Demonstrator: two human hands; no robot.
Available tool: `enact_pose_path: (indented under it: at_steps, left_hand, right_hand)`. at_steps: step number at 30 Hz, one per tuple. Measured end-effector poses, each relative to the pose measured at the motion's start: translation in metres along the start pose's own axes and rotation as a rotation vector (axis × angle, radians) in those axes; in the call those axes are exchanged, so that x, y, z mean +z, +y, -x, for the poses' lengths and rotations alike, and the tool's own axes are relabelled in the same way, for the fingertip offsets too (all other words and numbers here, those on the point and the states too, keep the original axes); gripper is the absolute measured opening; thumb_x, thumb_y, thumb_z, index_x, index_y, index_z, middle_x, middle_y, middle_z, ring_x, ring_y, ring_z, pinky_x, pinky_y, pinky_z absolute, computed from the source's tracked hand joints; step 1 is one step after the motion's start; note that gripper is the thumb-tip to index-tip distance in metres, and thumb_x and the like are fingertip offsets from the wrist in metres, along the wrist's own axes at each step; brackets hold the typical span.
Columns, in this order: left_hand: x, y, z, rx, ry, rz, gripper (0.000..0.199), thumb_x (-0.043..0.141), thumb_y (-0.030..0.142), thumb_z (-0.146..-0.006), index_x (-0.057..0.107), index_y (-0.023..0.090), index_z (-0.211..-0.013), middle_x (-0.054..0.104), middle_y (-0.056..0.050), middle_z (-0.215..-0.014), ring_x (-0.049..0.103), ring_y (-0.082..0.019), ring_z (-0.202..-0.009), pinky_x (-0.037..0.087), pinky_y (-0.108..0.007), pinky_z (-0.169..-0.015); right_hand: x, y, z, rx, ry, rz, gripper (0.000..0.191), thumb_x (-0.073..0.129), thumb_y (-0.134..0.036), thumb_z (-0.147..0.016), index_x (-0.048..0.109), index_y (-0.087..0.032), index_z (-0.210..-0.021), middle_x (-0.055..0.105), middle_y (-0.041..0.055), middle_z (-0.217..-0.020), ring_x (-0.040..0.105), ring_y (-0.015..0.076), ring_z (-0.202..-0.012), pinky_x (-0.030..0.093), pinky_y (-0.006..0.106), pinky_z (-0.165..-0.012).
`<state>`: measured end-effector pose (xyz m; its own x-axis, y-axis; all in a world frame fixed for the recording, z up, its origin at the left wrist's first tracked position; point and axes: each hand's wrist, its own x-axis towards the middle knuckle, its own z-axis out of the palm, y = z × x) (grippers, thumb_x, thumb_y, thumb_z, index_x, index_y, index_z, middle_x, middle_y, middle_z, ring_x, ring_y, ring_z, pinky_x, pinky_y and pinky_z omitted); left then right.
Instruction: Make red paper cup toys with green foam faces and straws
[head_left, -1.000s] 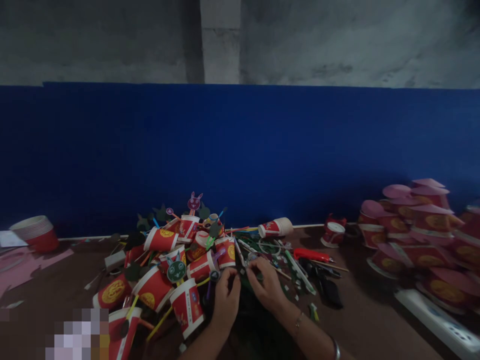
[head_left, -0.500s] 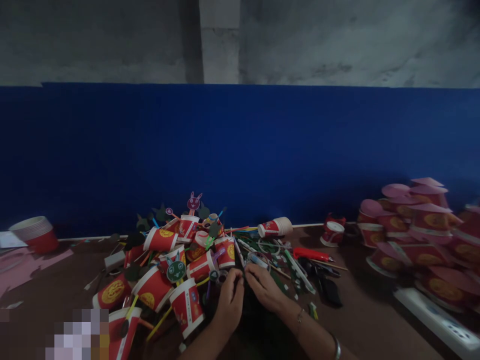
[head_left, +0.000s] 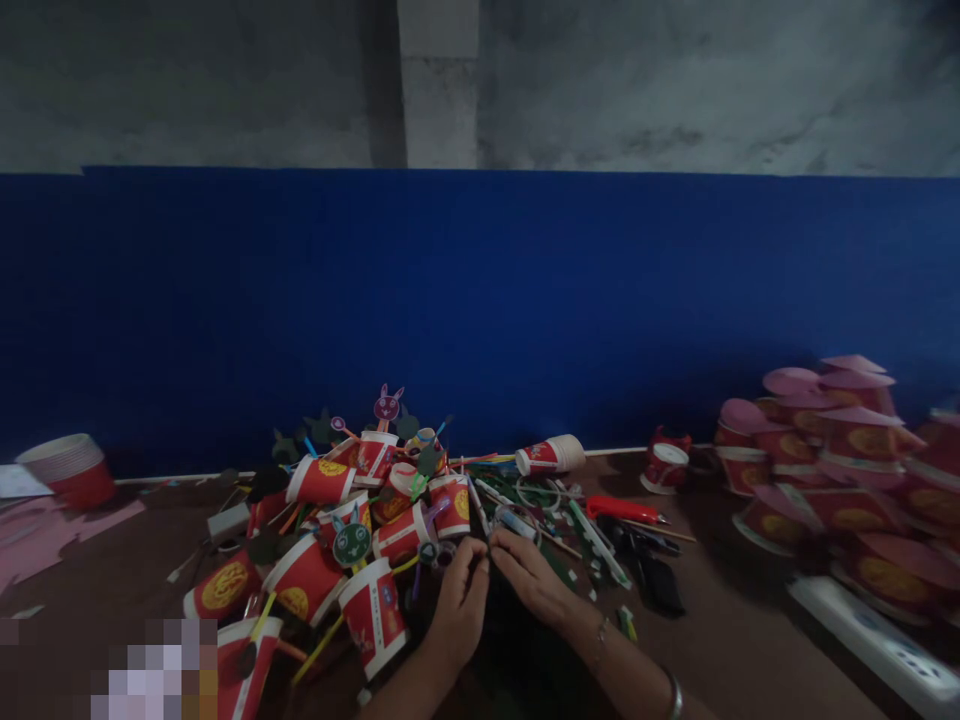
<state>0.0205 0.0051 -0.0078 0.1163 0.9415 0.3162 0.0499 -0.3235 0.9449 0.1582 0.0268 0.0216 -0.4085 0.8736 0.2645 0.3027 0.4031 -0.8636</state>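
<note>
So the closest stuff to the fingers was a heap of red paper cups, just left of the left hand on the counter, with a pale tube lying right behind the right hand. Both hands had their fingers curled in, tips pretty much meeting in the middle. Couldn't tell whether either grip was fully closed or pinching something small, since the knuckles and the gloom covered whatever sat between them. It went really dark below the hands too, and some bits in the heap were just murky shapes. A front cup got cut off by the bottom edge, and both forearms ran out of frame. The heap crowded the left, so elbow room was tight there. On the right, a red-handled tool and a black object lay near, then a bare stretch before the white power strip. Pink-topped cups were piled up farther right, partly cut off, and a blue panel closed off the back.
</note>
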Motion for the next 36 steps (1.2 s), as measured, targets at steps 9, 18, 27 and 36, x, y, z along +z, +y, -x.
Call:
enact_pose_path:
  at_steps: [9, 18, 27, 36]
  left_hand:
    - [0.002, 0.003, 0.001, 0.003, 0.008, -0.003, 0.015, 0.042, 0.029, -0.086, 0.052, 0.018, -0.085, 0.055, -0.002, -0.079, 0.052, -0.018, -0.078, 0.043, -0.029, -0.072]
    - [0.001, -0.007, -0.001, 0.039, 0.072, -0.034, 0.016, 0.040, 0.029, -0.087, 0.053, 0.019, -0.087, 0.057, -0.003, -0.083, 0.055, -0.019, -0.080, 0.044, -0.030, -0.076]
    - [0.000, -0.003, -0.004, 0.028, 0.210, -0.080, 0.017, 0.046, 0.032, -0.083, 0.056, 0.019, -0.084, 0.060, -0.005, -0.080, 0.057, -0.020, -0.077, 0.046, -0.031, -0.073]
    - [-0.002, -0.004, -0.008, -0.045, 0.208, -0.090, 0.019, 0.051, 0.035, -0.080, 0.056, 0.018, -0.074, 0.059, -0.001, -0.069, 0.055, -0.018, -0.067, 0.045, -0.027, -0.063]
  right_hand:
    - [0.002, 0.002, 0.001, 0.012, 0.031, -0.035, 0.020, 0.040, -0.032, -0.087, 0.046, -0.022, -0.071, 0.045, -0.0016, -0.070, 0.045, 0.0155, -0.069, 0.038, 0.026, -0.065]
    - [0.006, 0.009, -0.002, -0.014, 0.126, -0.048, 0.021, 0.042, -0.033, -0.085, 0.047, -0.020, -0.069, 0.046, -0.0018, -0.066, 0.044, 0.0148, -0.065, 0.039, 0.026, -0.062]
    - [0.007, 0.015, -0.008, 0.034, 0.198, -0.076, 0.019, 0.056, -0.028, -0.076, 0.063, -0.018, -0.091, 0.063, 0.0035, -0.080, 0.056, 0.0186, -0.076, 0.044, 0.031, -0.072]
    - [0.007, 0.019, -0.011, 0.114, 0.205, -0.225, 0.014, 0.064, -0.030, -0.066, 0.063, -0.017, -0.074, 0.059, -0.0003, -0.066, 0.054, 0.0156, -0.063, 0.042, 0.028, -0.063]
